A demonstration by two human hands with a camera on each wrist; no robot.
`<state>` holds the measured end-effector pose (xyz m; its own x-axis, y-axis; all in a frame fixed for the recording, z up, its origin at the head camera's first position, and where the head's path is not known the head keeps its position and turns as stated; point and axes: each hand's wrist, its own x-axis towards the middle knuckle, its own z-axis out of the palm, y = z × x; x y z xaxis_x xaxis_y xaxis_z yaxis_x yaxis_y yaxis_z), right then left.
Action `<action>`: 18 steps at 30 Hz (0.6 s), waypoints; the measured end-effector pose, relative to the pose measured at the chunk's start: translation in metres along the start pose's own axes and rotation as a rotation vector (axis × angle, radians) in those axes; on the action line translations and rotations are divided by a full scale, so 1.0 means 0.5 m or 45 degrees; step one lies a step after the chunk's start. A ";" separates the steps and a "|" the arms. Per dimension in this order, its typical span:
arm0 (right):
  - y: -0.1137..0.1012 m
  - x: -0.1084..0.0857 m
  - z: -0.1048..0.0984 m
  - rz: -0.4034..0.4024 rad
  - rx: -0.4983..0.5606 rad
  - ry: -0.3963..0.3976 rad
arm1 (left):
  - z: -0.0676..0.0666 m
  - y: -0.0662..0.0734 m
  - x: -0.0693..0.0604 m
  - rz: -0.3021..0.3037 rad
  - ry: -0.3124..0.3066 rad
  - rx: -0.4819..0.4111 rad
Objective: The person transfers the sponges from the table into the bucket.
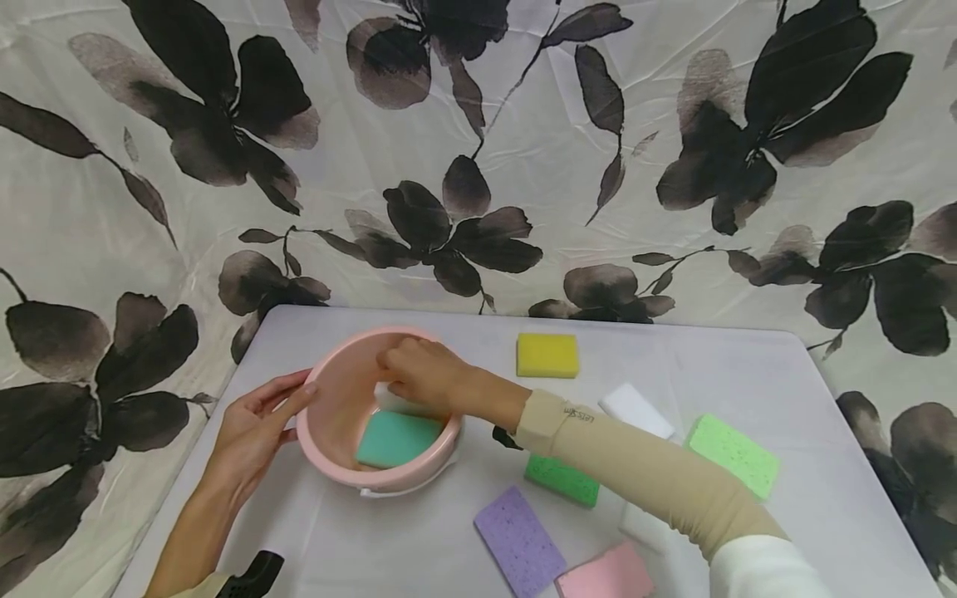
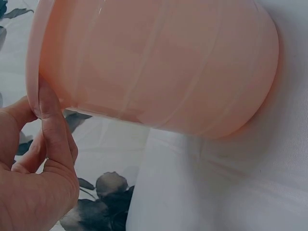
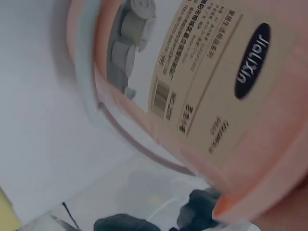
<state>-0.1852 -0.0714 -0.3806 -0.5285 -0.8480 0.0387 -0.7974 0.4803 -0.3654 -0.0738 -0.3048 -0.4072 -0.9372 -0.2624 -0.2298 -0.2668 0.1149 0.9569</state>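
A pink bucket (image 1: 340, 473) stands on the table at left of centre, its inside facing up in the head view. My left hand (image 1: 250, 432) pinches its rim on the left side, thumb over the lip and fingers under it, as the left wrist view also shows. Inside the bucket, my right hand (image 1: 422, 374) has curled fingers at a white sponge (image 1: 404, 402), partly covered by the hand. A teal sponge (image 1: 399, 438) lies beside it. The right wrist view shows only the bucket's outer wall with its label (image 3: 207, 72); the right fingers are hidden there.
Right of the bucket lie a yellow sponge (image 1: 547, 355), a white one (image 1: 637, 409), a light green one (image 1: 734, 455), a green one (image 1: 562, 480), a purple one (image 1: 519, 541) and a pink one (image 1: 607, 573). The bucket's white handle (image 1: 409, 488) hangs down in front. Floral cloth (image 1: 478, 124) hangs behind.
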 end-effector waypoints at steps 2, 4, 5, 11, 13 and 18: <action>0.002 -0.005 -0.007 -0.001 0.041 0.016 | 0.000 0.000 0.001 -0.006 0.005 -0.018; 0.005 -0.011 -0.014 -0.009 0.088 0.032 | 0.000 -0.001 0.001 -0.007 0.008 -0.022; 0.008 -0.014 -0.017 -0.018 0.117 0.038 | 0.000 -0.001 0.001 -0.010 0.010 -0.028; 0.026 -0.036 -0.036 -0.113 0.224 0.107 | 0.001 -0.002 0.003 -0.020 0.004 -0.001; 0.031 -0.044 -0.042 -0.127 0.242 0.143 | 0.001 -0.002 0.004 -0.020 0.004 0.012; 0.045 -0.063 -0.057 -0.128 0.286 0.231 | 0.001 -0.002 0.006 -0.032 0.007 0.002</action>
<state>-0.1950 -0.0272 -0.3635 -0.5095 -0.8254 0.2433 -0.7748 0.3170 -0.5470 -0.0765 -0.3054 -0.4090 -0.9290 -0.2703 -0.2528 -0.2906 0.1096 0.9506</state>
